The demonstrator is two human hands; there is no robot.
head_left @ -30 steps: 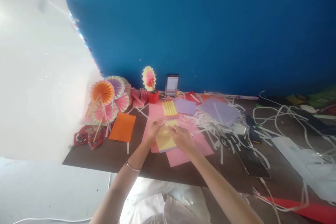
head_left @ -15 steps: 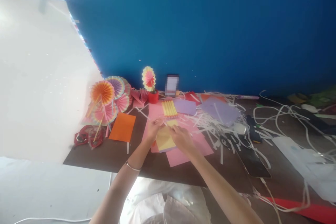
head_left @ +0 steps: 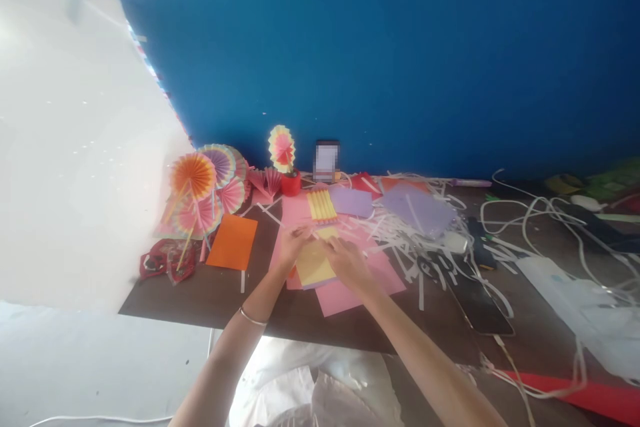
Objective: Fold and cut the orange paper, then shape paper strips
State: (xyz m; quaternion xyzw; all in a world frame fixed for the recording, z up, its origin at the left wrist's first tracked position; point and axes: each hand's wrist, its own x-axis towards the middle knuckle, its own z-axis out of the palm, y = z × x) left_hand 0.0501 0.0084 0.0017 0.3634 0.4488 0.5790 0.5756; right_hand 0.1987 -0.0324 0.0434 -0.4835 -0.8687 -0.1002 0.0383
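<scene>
Single head-worn view, facing forward and down, hands at mid-distance, blue wall beyond

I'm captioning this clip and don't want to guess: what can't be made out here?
All in the head view:
- What, if anything, the left hand and right hand pinch: too small and blurred.
- Part of the yellow paper: hidden by the fingers.
- The front of the upright dark-edged object: pixelated.
- The far end of the red item: cut off by the right edge.
</scene>
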